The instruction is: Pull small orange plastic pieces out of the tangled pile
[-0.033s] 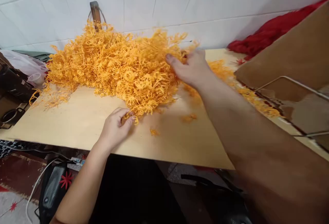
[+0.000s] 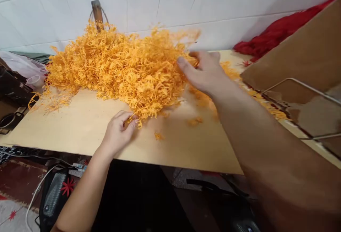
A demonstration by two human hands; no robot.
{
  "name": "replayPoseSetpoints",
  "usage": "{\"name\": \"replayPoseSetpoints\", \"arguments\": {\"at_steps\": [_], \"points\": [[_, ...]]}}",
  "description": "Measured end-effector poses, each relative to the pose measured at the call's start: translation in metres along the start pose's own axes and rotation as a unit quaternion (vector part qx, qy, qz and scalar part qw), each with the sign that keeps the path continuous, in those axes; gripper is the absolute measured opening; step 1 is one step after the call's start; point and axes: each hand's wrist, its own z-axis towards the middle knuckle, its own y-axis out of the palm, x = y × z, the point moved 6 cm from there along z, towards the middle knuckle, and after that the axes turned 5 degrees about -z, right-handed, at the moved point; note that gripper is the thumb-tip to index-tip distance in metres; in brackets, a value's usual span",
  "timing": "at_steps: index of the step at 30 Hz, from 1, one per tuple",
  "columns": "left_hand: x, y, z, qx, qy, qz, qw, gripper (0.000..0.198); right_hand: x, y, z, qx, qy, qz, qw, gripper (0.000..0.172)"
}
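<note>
A big tangled heap of orange plastic sprigs (image 2: 114, 65), with small star-shaped flower-like tips, lies on the pale tabletop (image 2: 90, 125). At its front edge, my left hand (image 2: 118, 130) pinches a thin orange sprig (image 2: 139, 123) between thumb and fingers. My right hand (image 2: 204, 70) is at the heap's right side, thumb and fingers closed around orange sprigs. The strands near that hand are smeared by motion, and its lower fingers are hidden. Small loose orange bits (image 2: 159, 136) lie between the two hands.
More orange pieces (image 2: 266, 104) run along the right side, beside a cardboard box (image 2: 295, 58) and a bent metal wire (image 2: 314, 88). Behind lies a red bundle (image 2: 266, 34) near the tiled wall (image 2: 149, 1). A clear plastic bag (image 2: 23, 65) sits at the left.
My right hand has shifted slightly to the right, and the sprigs near it have moved. My left hand keeps its pinch at the heap's front edge.
</note>
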Motion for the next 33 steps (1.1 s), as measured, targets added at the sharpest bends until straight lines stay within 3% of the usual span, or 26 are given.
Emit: {"name": "replayPoseSetpoints", "arguments": {"at_steps": [2,4,5,8,10,13,15,19,22,24,28,33], "points": [[0.002,-0.003,0.0,0.011,0.01,-0.02,1.0,0.022,0.001,-0.023,-0.038,0.013,0.007,0.034,0.999,0.064],[0.006,-0.006,0.0,0.019,0.021,-0.033,0.999,0.024,-0.013,-0.043,-0.081,0.096,-0.072,0.03,0.992,0.056],[0.009,-0.007,0.0,0.022,0.028,-0.037,0.999,0.025,-0.023,-0.045,-0.101,0.1,-0.132,0.025,0.986,0.046],[0.018,-0.007,0.001,0.025,0.044,-0.045,0.998,0.024,-0.053,-0.014,-0.151,-0.044,-0.343,0.037,0.938,0.016],[0.02,-0.006,0.001,0.02,0.034,-0.061,0.997,0.027,-0.055,0.012,-0.164,-0.118,-0.398,0.037,0.909,0.015],[0.017,0.0,-0.002,0.003,0.013,-0.101,0.995,0.032,-0.031,0.036,-0.146,-0.113,-0.359,-0.023,0.926,0.021],[0.014,0.004,-0.004,-0.011,0.015,-0.119,0.993,0.032,-0.007,0.041,-0.126,-0.09,-0.305,-0.093,0.944,0.023],[0.009,0.011,-0.006,-0.032,0.014,-0.118,0.992,0.032,0.015,0.017,-0.11,-0.029,-0.217,-0.148,0.964,0.021],[0.009,0.018,-0.006,-0.066,0.009,-0.116,0.991,0.036,-0.005,-0.012,-0.126,0.017,-0.166,-0.062,0.984,0.024],[0.009,0.022,-0.006,-0.09,0.007,-0.125,0.988,0.034,-0.027,-0.017,-0.14,-0.007,-0.129,0.041,0.991,0.023],[0.009,0.026,-0.005,-0.088,0.016,-0.148,0.985,0.028,-0.06,0.004,-0.148,-0.077,-0.068,0.146,0.984,0.03],[-0.001,0.023,-0.005,-0.039,-0.006,-0.184,0.982,0.024,-0.058,0.032,-0.134,-0.104,0.009,0.172,0.98,0.033]]}}
